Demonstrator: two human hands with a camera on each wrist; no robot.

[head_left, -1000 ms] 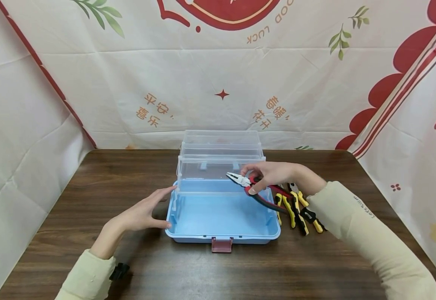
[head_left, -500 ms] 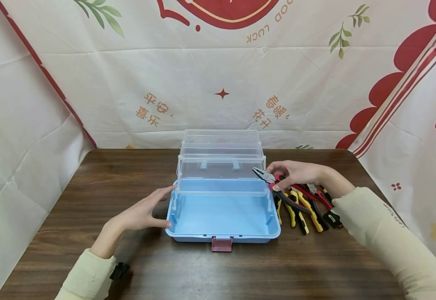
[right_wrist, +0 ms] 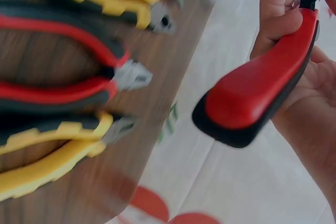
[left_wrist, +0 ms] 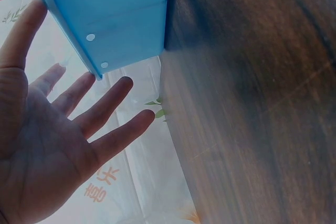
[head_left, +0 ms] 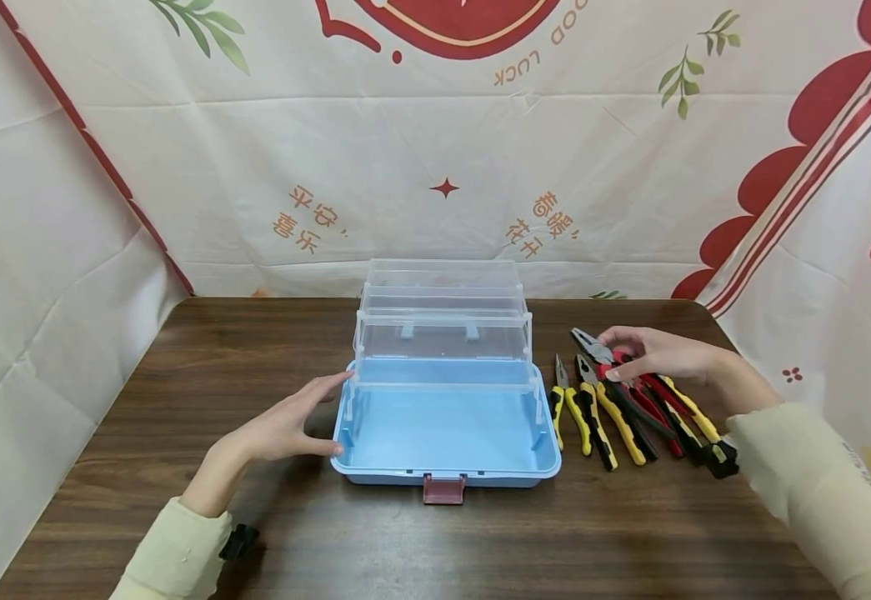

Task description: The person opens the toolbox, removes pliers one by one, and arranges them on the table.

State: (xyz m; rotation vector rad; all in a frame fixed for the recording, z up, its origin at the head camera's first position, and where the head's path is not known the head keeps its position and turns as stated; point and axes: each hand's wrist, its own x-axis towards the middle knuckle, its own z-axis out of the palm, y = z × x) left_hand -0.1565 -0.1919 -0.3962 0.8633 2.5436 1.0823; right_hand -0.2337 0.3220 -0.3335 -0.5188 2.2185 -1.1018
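Note:
My left hand (head_left: pixel 285 425) rests at the left rim of a light blue toolbox (head_left: pixel 443 433), fingers spread and straight; in the left wrist view the fingertips (left_wrist: pixel 123 83) are by the blue side wall (left_wrist: pixel 115 19). To the right of the toolbox, my right hand (head_left: pixel 663 357) holds red-and-black pliers (head_left: pixel 593 346) near the pivot, nose to the far left, over a row of other pliers. One red handle (right_wrist: pixel 247 93) of them shows large in the right wrist view. Beneath lie yellow-and-black pliers (head_left: pixel 579 425) and red-and-black pliers (right_wrist: pixel 63 32), partly covered in the head view.
Clear tiers (head_left: pixel 443 333) of the toolbox stand raised behind its blue base, with a dark red latch (head_left: pixel 443 490) in front. A brown wooden table (head_left: pixel 315 533) carries everything. White printed cloth (head_left: pixel 420 217) surrounds its back and sides.
My right hand has carried the red-and-black pliers from above the toolbox rightward, to over the other pliers. More of that row is now uncovered. My left hand has stayed in place.

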